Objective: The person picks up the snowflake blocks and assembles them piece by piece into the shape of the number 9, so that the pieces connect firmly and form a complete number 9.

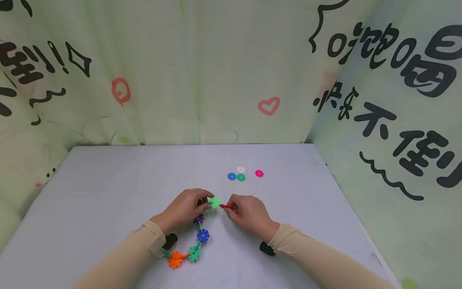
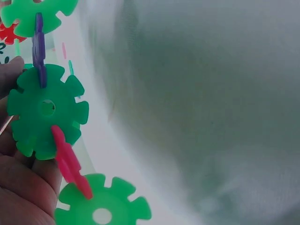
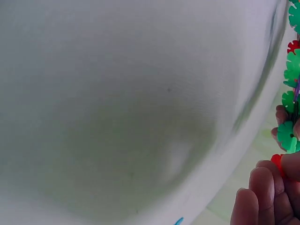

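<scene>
My left hand [image 1: 187, 206] grips a chain of notched plastic snowflake discs near its upper end, where a light green disc [image 1: 215, 202] sticks out to the right. From that hand the chain runs down past a purple disc [image 1: 198, 219], a blue disc [image 1: 203, 235], a green disc [image 1: 193, 253] and an orange disc [image 1: 175, 259]; the forearm hides more. In the left wrist view, a green disc [image 2: 30, 115] lies against the fingers, slotted to a pink disc [image 2: 70, 165]. My right hand [image 1: 250, 211] pinches a red disc [image 1: 223, 206], edge-on beside the light green one.
Loose discs lie beyond the hands: blue [image 1: 232, 176], white [image 1: 240, 169], green [image 1: 241, 177] and pink [image 1: 259, 173]. They rest on a white-covered table [image 1: 119, 180]. A printed curtain [image 1: 223, 60] hangs behind the table and along its sides.
</scene>
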### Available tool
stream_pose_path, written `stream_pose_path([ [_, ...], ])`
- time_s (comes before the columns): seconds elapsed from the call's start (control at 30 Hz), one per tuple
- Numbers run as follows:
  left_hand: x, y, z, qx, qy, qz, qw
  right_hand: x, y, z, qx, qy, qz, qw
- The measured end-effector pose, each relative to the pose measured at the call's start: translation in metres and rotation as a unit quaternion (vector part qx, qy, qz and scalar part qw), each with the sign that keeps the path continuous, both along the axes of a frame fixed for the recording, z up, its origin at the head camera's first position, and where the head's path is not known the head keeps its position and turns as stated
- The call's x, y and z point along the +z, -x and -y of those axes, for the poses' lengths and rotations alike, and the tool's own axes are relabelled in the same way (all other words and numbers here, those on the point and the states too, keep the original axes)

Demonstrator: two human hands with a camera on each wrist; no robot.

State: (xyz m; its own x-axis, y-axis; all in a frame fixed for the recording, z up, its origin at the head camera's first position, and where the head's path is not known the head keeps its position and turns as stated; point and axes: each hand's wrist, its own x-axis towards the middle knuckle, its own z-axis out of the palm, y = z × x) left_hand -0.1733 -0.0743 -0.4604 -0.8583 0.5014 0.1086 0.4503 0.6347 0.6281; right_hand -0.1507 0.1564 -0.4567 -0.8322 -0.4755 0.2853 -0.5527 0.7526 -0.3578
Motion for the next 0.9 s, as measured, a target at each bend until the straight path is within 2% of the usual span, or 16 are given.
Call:
stream_pose_path([
  [0.27,0.001,0.0,-0.002,-0.007,-0.003,-0.002,1.0,0.0,-0.001,0.008,0.004,-0.008,-0.031,0.9995],
  [0.4,0.001,0.0,-0.003,-0.008,-0.002,-0.013,0.9999,-0.001,-0.001,0.01,0.021,-0.007,-0.041,0.9989],
  [0.6,0.001,-0.002,-0.005,0.003,0.005,-0.02,0.9998,-0.001,-0.001,0.01,0.032,0.011,-0.045,0.9984],
  [0.9,0.002,-0.001,-0.004,-0.004,0.002,-0.005,1.0,-0.01,0.002,0.005,0.03,0.011,-0.034,0.9989],
])
